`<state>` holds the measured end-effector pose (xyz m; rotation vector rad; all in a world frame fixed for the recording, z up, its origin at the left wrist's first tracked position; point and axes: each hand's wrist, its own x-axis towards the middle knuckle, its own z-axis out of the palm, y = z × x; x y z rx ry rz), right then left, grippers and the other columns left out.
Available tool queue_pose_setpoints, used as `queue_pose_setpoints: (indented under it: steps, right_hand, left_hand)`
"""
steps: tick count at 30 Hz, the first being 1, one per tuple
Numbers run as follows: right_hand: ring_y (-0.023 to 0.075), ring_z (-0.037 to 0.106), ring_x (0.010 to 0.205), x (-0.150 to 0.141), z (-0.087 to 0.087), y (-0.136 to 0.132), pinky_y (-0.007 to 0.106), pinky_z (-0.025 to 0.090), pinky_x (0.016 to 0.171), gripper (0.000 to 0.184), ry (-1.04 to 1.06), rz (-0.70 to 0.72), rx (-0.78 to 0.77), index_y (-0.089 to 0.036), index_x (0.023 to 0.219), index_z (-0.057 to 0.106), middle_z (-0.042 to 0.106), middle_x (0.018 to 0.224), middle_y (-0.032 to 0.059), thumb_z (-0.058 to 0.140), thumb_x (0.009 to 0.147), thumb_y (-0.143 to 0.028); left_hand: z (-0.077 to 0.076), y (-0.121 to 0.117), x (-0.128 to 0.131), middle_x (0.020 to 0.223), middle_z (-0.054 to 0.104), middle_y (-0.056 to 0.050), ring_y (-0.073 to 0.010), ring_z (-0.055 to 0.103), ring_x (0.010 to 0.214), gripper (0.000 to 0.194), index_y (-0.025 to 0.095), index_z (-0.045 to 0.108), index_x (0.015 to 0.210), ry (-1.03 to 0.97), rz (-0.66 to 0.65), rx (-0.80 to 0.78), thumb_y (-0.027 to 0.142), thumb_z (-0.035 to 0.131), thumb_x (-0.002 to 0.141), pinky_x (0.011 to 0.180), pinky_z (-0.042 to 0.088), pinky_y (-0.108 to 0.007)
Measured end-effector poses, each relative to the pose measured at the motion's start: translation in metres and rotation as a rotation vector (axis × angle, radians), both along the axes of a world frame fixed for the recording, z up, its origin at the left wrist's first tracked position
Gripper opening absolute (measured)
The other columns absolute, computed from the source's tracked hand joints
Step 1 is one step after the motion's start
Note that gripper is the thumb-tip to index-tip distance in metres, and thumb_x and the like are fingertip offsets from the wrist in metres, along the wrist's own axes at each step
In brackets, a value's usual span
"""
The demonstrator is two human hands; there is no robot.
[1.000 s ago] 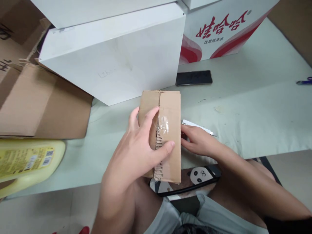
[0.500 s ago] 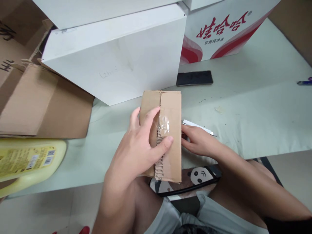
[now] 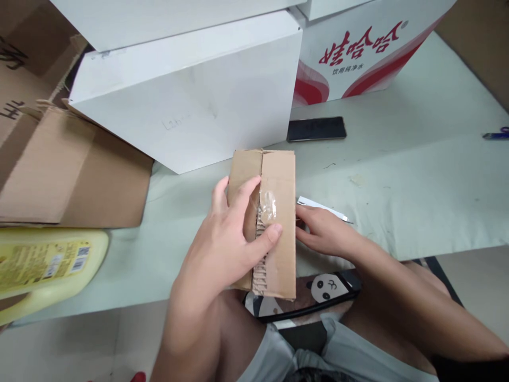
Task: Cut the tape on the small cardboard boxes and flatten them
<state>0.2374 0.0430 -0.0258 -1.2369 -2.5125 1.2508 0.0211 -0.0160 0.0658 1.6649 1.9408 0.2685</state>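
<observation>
Evidently, left hand (image 3: 222,241) half spread, thumb and fingers bent over a small brown cardboard box (image 3: 278,175) (seam ragged, scrap of clear tape beside it). Box at the near edge of the pale green cloth-covered bench (image 3: 397,175). Right hand (image 3: 318,228) at the box's right side, fingers curled, tips partly hidden; cannot tell whether they grip. Just beyond, a flat white strip (image 3: 324,207); farther, a black rectangular phone (image 3: 317,129) near a big white carton (image 3: 186,111).

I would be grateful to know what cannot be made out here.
All in the head view:
- Right hand: fingertips hidden behind the small box.
- Small box: contents hidden by its cardboard.
- White box: writing too faint to read.
- Blue tool: far end cut off by the right edge.
</observation>
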Motion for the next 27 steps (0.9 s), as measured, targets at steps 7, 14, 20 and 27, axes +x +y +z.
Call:
queue_pose_setpoints:
  steps: [7,14,20,27]
  right_hand:
    - [0.0278,0.072,0.098,-0.0011,0.0016,0.0002,0.040,0.053,0.084,0.015,-0.022,0.001,-0.005,-0.020,0.108,0.063,0.077,0.112,0.0116,0.054,0.097,-0.022]
    - [0.0299,0.073,0.102,-0.0023,0.0022,0.0000,0.040,0.052,0.086,0.011,-0.042,-0.007,-0.030,-0.019,0.104,0.060,0.077,0.117,0.0138,0.052,0.097,-0.022]
    - [0.0319,0.075,0.101,-0.0031,-0.0018,-0.0039,0.038,0.052,0.081,0.026,-0.068,-0.011,0.006,-0.017,0.122,0.058,0.079,0.119,0.0154,0.052,0.098,-0.023]
    - [0.0329,0.076,0.104,-0.0037,-0.0068,-0.0050,0.041,0.054,0.084,0.031,-0.046,-0.002,0.039,-0.017,0.128,0.055,0.078,0.122,0.0170,0.052,0.098,-0.023]
  left_hand:
    - [-0.0003,0.0002,0.0011,0.169,0.022,-0.011,-0.0387,0.065,0.124,0.081,0.042,0.036,0.160,-0.003,0.005,0.003,0.067,0.057,0.086,0.104,0.057,-0.067]
    - [-0.0007,0.0006,0.0016,0.168,0.024,-0.011,-0.0395,0.066,0.124,0.079,0.041,0.037,0.159,0.006,0.000,0.010,0.065,0.058,0.086,0.104,0.057,-0.067]
    - [-0.0002,0.0002,0.0033,0.168,0.024,-0.011,-0.0397,0.067,0.124,0.079,0.040,0.038,0.159,0.020,0.000,0.017,0.064,0.057,0.086,0.103,0.058,-0.065]
    - [-0.0005,0.0002,0.0044,0.168,0.024,-0.012,-0.0392,0.066,0.124,0.080,0.038,0.039,0.159,0.008,-0.002,0.023,0.064,0.057,0.086,0.104,0.057,-0.065]
